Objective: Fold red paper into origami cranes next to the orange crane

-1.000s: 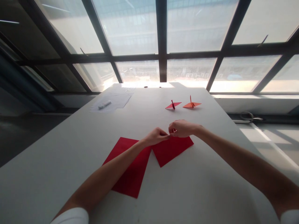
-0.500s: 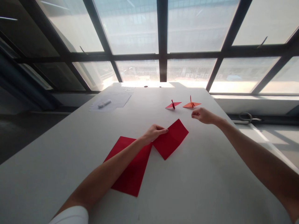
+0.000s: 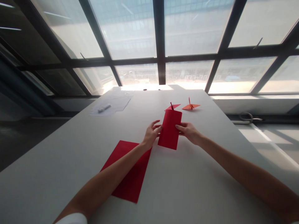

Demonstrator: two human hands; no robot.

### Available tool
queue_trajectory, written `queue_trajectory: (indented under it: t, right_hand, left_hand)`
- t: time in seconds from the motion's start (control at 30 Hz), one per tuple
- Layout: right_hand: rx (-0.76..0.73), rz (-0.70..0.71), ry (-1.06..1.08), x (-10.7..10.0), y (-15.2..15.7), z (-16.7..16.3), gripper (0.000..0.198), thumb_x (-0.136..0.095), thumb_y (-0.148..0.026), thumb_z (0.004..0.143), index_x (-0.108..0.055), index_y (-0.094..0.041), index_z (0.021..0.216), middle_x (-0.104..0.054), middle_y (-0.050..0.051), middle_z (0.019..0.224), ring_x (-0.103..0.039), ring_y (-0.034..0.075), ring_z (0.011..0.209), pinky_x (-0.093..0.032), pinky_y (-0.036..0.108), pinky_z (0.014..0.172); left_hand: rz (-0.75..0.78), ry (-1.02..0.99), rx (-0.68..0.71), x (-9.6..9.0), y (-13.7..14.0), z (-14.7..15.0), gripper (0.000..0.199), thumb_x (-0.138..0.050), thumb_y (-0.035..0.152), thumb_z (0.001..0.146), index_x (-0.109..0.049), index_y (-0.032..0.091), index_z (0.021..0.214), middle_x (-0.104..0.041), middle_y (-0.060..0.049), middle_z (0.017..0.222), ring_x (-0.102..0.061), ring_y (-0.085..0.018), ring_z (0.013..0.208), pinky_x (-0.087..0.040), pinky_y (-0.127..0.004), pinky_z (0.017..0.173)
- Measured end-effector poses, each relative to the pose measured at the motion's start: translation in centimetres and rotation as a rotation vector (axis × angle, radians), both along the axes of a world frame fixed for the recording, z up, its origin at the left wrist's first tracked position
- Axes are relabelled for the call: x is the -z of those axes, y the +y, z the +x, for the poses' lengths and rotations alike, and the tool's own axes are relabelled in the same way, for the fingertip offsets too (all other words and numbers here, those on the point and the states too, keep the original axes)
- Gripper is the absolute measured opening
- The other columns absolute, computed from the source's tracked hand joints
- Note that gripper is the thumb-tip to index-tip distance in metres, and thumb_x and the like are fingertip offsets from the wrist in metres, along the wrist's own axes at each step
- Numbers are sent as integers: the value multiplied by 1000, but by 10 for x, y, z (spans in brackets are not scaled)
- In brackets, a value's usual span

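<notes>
On the table (image 3: 198, 183), a pink bird (image 3: 175, 106) sits partly behind folded red paper (image 3: 170, 132) the right hand (image 3: 190, 133) pinches, left hand (image 3: 150, 134) spread.

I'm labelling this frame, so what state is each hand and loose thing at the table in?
Held red paper: looks folded, held tilted.
Right hand: pinching its right edge.
Left hand: at its left edge, fingers partly spread, grip unclear.
Other red sheet: flat, partly covered.
Red crane: wings spread, partly hidden.
Orange crane: wings spread.
White sheets: flat, overlapping.
White object: lying on them.

1 red paper rectangle (image 3: 170, 130) is held lengthwise, top leaning slightly right.
</notes>
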State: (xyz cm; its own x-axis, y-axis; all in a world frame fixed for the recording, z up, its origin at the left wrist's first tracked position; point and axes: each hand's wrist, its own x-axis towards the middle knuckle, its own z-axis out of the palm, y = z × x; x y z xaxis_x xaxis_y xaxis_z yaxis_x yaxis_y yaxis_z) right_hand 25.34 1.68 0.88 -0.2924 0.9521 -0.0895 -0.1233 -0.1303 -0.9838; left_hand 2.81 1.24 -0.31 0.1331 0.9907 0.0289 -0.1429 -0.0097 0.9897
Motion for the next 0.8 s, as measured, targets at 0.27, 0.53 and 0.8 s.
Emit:
queue_trajectory:
  t: [0.27,0.53,0.8]
  right_hand:
    - [99,18,44,10,-12,-14,44,-81,-47,71,-72,-17,102,-75,10,99,-71,27,84,-60,37,71]
    - [70,109,72,11,-15,-18,45,-78,-54,71,-70,-17,94,-74,8,90,-69,25,75,-58,34,63]
    - [258,237,-106,8,-1,5,42,-73,-57,72,-66,-17,84,-72,8,87,-67,23,77,-54,31,62]
  left_hand:
    - [53,128,150,-3,-9,8,64,-74,47,80,-53,18,133,-51,-19,140,-61,-30,112,-57,-38,84]
    - [-125,-171,232,-13,-15,6,106,-82,28,73,-15,34,155,-49,-15,143,-63,-30,112,-56,-41,87]
    - [-242,-271,279,-15,1,-14,48,-52,57,88,-65,19,115,-71,-10,104,-68,-24,91,-54,-33,75]
